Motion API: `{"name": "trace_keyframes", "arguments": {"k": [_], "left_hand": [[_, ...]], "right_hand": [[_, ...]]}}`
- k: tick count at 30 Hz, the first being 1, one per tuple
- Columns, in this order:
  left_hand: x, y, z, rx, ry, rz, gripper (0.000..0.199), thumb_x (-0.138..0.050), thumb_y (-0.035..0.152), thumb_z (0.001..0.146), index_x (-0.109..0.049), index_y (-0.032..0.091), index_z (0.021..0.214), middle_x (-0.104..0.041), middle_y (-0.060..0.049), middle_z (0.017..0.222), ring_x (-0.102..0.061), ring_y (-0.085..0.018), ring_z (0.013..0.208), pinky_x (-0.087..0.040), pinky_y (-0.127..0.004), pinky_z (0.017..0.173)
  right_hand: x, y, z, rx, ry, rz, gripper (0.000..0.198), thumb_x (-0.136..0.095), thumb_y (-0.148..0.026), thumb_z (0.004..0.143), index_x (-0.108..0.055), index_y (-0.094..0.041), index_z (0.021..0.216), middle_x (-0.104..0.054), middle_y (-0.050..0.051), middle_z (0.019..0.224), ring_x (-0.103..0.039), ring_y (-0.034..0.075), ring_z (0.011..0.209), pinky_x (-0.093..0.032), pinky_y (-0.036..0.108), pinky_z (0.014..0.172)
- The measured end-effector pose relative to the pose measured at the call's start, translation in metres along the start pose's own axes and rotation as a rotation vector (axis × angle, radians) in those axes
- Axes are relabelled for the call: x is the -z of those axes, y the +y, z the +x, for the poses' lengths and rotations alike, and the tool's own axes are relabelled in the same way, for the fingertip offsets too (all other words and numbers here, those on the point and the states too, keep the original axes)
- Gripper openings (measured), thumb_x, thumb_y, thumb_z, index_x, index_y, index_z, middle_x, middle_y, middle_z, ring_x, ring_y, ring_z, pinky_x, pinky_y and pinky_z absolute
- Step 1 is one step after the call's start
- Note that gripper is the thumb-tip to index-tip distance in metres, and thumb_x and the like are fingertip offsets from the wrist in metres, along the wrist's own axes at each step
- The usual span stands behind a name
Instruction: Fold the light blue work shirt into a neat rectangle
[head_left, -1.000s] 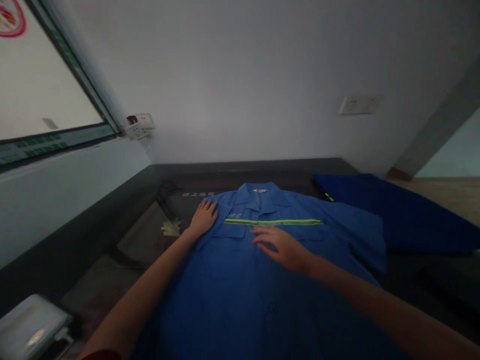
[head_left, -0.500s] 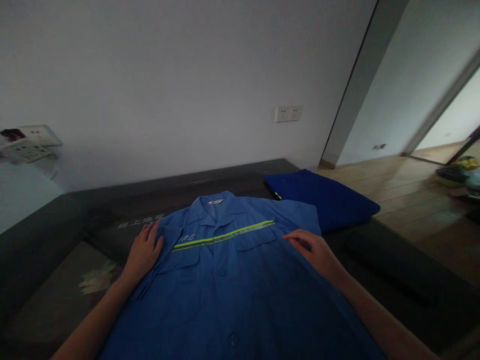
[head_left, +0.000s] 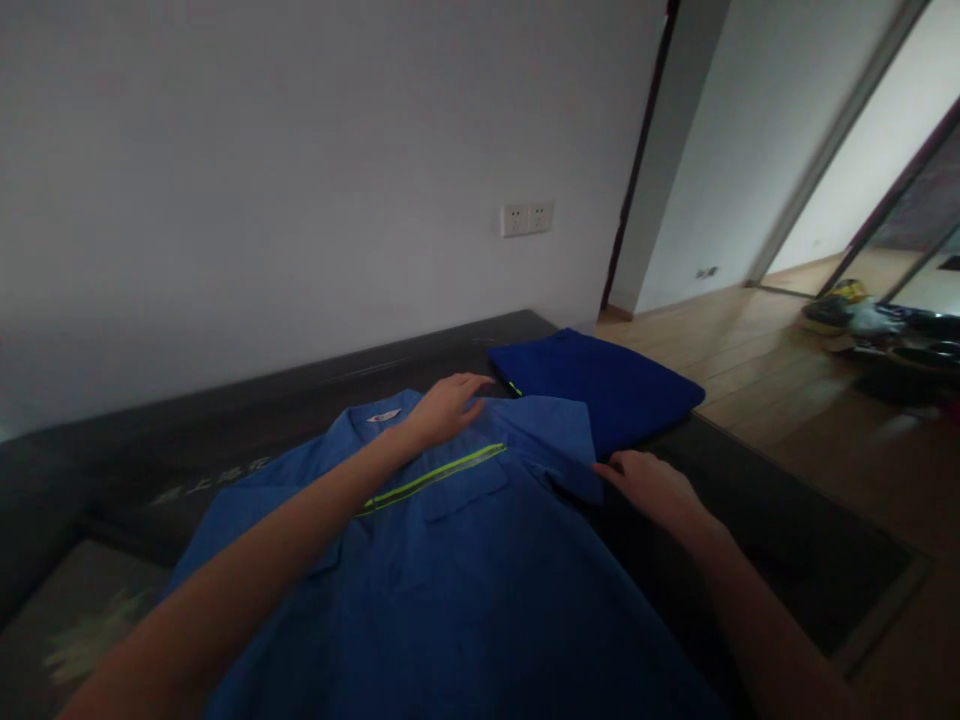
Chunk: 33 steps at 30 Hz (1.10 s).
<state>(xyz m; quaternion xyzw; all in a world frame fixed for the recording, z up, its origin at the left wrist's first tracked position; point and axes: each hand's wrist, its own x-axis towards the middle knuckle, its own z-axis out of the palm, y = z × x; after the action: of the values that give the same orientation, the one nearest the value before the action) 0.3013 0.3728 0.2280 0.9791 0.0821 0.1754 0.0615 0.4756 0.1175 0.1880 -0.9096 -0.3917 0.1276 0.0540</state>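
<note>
Blue shirt [head_left: 465, 570] lies on the dark table [head_left: 360, 378] — your left hand [head_left: 450, 405], loosely spread, has crossed to the right shoulder [head_left: 501, 420]; your right hand [head_left: 656, 490], narrow, meets that sleeve [head_left: 564, 440], grip unclear — both now rightward.

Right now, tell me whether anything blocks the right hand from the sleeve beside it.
Nothing visible: the right hand is at the outer edge of the sleeve of the blue shirt. The dark blue cloth lies behind the sleeve, and the left hand is nearer the collar; neither comes between.
</note>
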Motion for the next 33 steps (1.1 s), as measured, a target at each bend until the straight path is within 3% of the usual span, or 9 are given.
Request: {"name": "trace_keyframes", "arguments": {"k": [2, 5, 8, 11, 18, 24, 28, 33], "left_hand": [[-0.030, 0.024, 0.045, -0.054, -0.036, -0.039, 0.044, -0.045, 0.021, 0.088, -0.045, 0.015, 0.131, -0.060, -0.010, 0.122, -0.055, -0.019, 0.113, -0.041, -0.033, 0.102], [-0.071, 0.051, 0.090, -0.080, -0.092, -0.039, 0.045, -0.046, 0.020, 0.087, -0.044, 0.013, 0.132, -0.057, -0.012, 0.127, -0.052, -0.020, 0.118, -0.040, -0.034, 0.103], [-0.094, 0.066, 0.113, -0.148, -0.156, 0.002, 0.045, -0.044, 0.018, 0.086, -0.046, 0.013, 0.131, -0.053, -0.012, 0.132, -0.050, -0.021, 0.121, -0.040, -0.033, 0.102], [-0.101, 0.071, 0.122, -0.174, -0.217, 0.067, 0.043, -0.046, 0.019, 0.083, -0.050, 0.016, 0.127, -0.054, -0.011, 0.127, -0.053, -0.022, 0.115, -0.043, -0.035, 0.098], [-0.105, 0.065, 0.134, -0.062, -0.368, 0.115, 0.034, -0.057, 0.027, 0.077, -0.060, 0.018, 0.110, -0.057, -0.013, 0.115, -0.053, -0.030, 0.111, -0.044, -0.046, 0.089], [-0.086, 0.054, 0.147, -0.099, -0.400, 0.021, 0.024, -0.060, 0.026, 0.079, -0.061, 0.017, 0.102, -0.063, -0.007, 0.108, -0.058, -0.021, 0.099, -0.046, -0.031, 0.082], [-0.063, 0.041, 0.154, -0.109, -0.308, -0.048, 0.024, -0.059, 0.021, 0.080, -0.059, 0.013, 0.102, -0.066, -0.006, 0.100, -0.059, -0.016, 0.089, -0.044, -0.025, 0.078], [-0.040, 0.022, 0.158, -0.090, -0.107, -0.139, 0.021, -0.063, 0.017, 0.072, -0.063, 0.013, 0.093, -0.066, -0.005, 0.091, -0.059, -0.017, 0.084, -0.045, -0.027, 0.077]], "right_hand": [[-0.003, -0.003, 0.000, -0.018, -0.029, -0.014, 0.049, -0.036, -0.056, 0.092, -0.066, -0.017, 0.087, -0.069, 0.016, 0.094, -0.066, 0.033, 0.088, -0.044, 0.038, 0.068], [-0.005, -0.008, -0.002, 0.015, -0.060, -0.035, 0.049, -0.040, -0.057, 0.091, -0.065, -0.014, 0.090, -0.068, 0.017, 0.096, -0.066, 0.033, 0.091, -0.045, 0.038, 0.070], [-0.006, -0.011, -0.003, 0.091, -0.097, -0.066, 0.042, -0.048, -0.050, 0.090, -0.065, -0.012, 0.093, -0.068, 0.017, 0.099, -0.065, 0.032, 0.094, -0.045, 0.037, 0.074], [-0.010, -0.011, -0.003, 0.154, -0.113, -0.098, 0.037, -0.054, -0.046, 0.088, -0.065, -0.012, 0.096, -0.068, 0.017, 0.102, -0.064, 0.031, 0.097, -0.045, 0.036, 0.078], [-0.018, -0.005, 0.001, 0.218, -0.114, -0.104, 0.031, -0.058, -0.039, 0.086, -0.065, -0.012, 0.100, -0.067, 0.017, 0.105, -0.063, 0.031, 0.101, -0.044, 0.036, 0.080], [-0.018, -0.007, 0.006, 0.186, -0.132, -0.007, 0.027, -0.060, -0.037, 0.083, -0.064, -0.014, 0.097, -0.067, 0.015, 0.105, -0.064, 0.030, 0.099, -0.045, 0.035, 0.077], [-0.014, -0.003, 0.013, 0.092, -0.045, 0.177, 0.019, -0.056, -0.032, 0.084, -0.059, -0.016, 0.094, -0.068, 0.013, 0.096, -0.066, 0.024, 0.085, -0.046, 0.032, 0.068], [-0.013, 0.000, 0.022, 0.051, 0.025, 0.754, 0.011, -0.053, -0.021, 0.082, -0.046, -0.020, 0.091, -0.064, 0.002, 0.076, -0.062, 0.014, 0.059, -0.046, 0.021, 0.045]]}}
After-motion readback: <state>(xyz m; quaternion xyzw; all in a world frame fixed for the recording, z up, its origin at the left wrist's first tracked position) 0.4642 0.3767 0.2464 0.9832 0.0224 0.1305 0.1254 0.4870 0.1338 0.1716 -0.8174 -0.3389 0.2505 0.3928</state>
